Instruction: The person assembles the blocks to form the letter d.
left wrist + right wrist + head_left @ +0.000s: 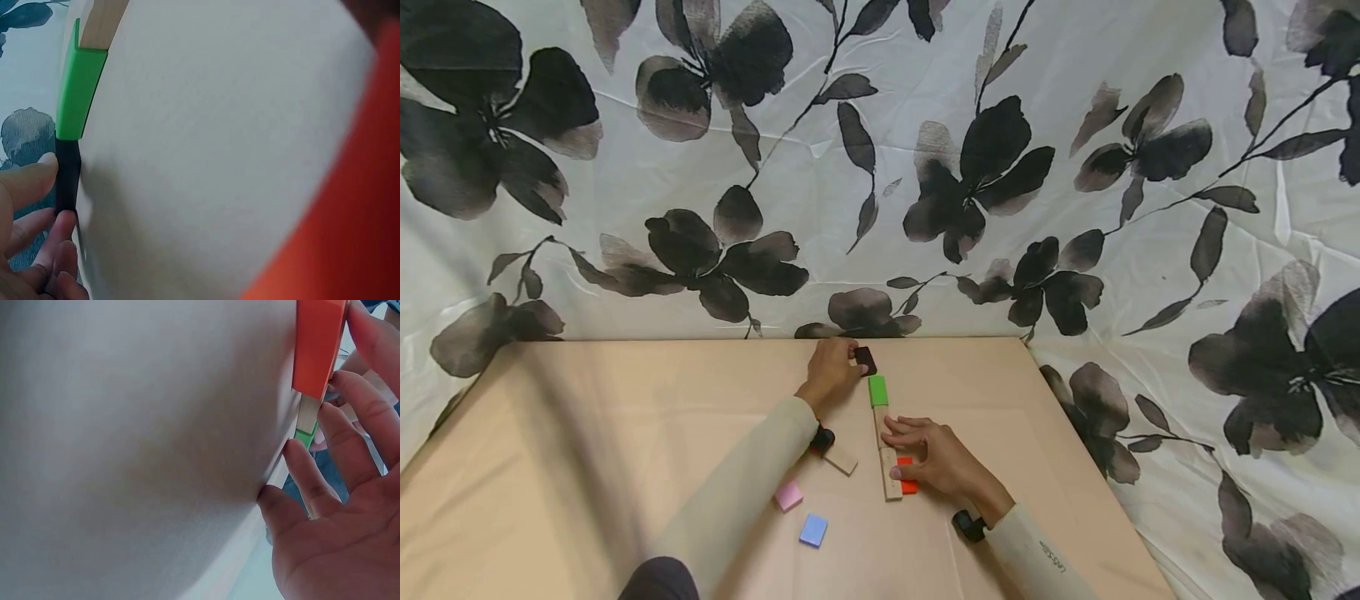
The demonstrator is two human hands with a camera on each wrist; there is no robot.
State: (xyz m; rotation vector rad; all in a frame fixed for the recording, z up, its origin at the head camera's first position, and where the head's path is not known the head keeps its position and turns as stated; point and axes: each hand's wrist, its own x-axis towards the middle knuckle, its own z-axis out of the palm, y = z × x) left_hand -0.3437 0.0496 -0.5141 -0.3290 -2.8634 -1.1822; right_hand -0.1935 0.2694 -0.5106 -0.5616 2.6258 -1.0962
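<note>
Pinching dark, flat-sided black block (867, 359): left fingers (30, 182). Right fingers (347, 447) spread, touching pale wooden blocks (891, 487).

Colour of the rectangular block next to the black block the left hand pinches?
Green rectangular block; clearest in the left wrist view.

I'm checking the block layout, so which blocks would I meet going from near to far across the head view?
Blue block → pink block → loose wooden block → green block → black block. Left out for overlap: the red block and the row's wooden blocks.
</note>
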